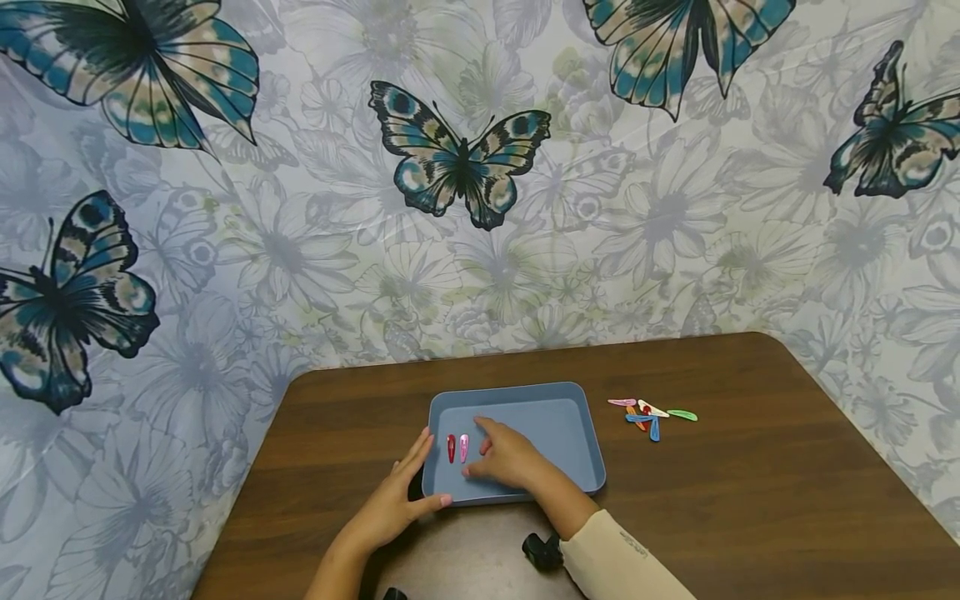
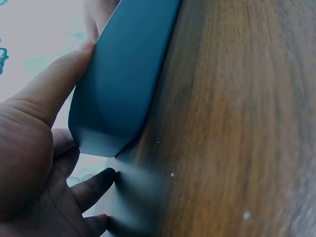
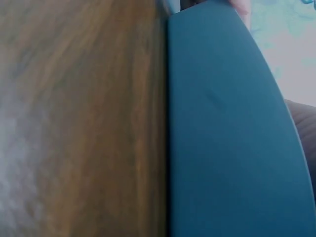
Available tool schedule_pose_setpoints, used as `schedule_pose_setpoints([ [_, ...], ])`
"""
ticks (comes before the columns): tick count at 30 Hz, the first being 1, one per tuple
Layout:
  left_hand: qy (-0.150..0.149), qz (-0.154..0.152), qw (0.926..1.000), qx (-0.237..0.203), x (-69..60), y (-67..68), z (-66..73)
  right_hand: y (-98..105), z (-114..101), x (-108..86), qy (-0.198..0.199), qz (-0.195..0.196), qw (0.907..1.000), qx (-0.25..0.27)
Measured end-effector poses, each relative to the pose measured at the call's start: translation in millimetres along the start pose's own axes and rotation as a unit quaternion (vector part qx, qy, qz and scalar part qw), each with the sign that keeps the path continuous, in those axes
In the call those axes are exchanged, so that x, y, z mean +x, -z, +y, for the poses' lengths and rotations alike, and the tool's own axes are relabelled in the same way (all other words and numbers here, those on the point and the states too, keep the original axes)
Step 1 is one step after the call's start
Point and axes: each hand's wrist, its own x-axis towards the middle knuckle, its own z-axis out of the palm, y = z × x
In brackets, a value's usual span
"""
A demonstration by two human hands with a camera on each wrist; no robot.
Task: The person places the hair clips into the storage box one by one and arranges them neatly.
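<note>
A blue-grey tray [image 1: 555, 433] lies on the table, with a red hair clip [image 1: 451, 448] and a pink hair clip [image 1: 463, 448] side by side in its left part. My left hand [image 1: 393, 500] touches the tray's near left corner, thumb at the near rim and fingers along the left side. The left wrist view shows that hand [image 2: 34, 158] with fingers spread beside the tray wall [image 2: 123, 74]. Over the tray, my right hand [image 1: 513, 458] has index finger and thumb apart, just right of the pink clip. The tray wall [image 3: 227, 123] fills much of the right wrist view.
Right of the tray, several hair clips lie in a loose pile, among them a blue one [image 1: 655, 429] and a green one [image 1: 682, 415]. The brown table [image 1: 735, 467] ends at the back against a butterfly-patterned backdrop [image 1: 525, 275].
</note>
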Motion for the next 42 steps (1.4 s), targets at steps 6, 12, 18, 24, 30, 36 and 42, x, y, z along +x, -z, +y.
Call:
schedule_pose_setpoints([
  [6, -0.001, -0.004, 1.0, -0.002, 0.0, 1.3, -0.1, 5, 1, -4.9, -0.003, -0.012, 0.9994, 0.032],
  [12, -0.003, -0.006, 0.9999, -0.009, -0.3, 0.7, -0.9, 9, 1, -8.0, -0.01, -0.021, 0.9982, 0.055],
  [18, -0.001, -0.004, 0.9999, -0.014, -1.0, 0.5, 0.9, 15, -3, -13.0, -0.016, -0.029, 0.9971, 0.068],
  [24, -0.005, -0.001, 0.9999, -0.01, -0.9, 0.9, 1.4, 18, -5, -17.3, -0.001, -0.014, 0.9948, 0.101],
  [30, -0.006, -0.001, 0.9999, -0.01, -0.7, 0.5, 0.1, 20, -1, -20.0, 0.02, 0.015, 0.9939, 0.107],
  [36, -0.004, 0.006, 1.0, -0.006, -1.1, -0.4, 0.9, 24, 1, -23.1, 0.026, 0.041, 0.9911, 0.124],
  [42, -0.004, 0.009, 0.9999, -0.007, -1.1, -0.6, 1.7, 29, 0, -27.6, 0.037, 0.053, 0.9881, 0.139],
])
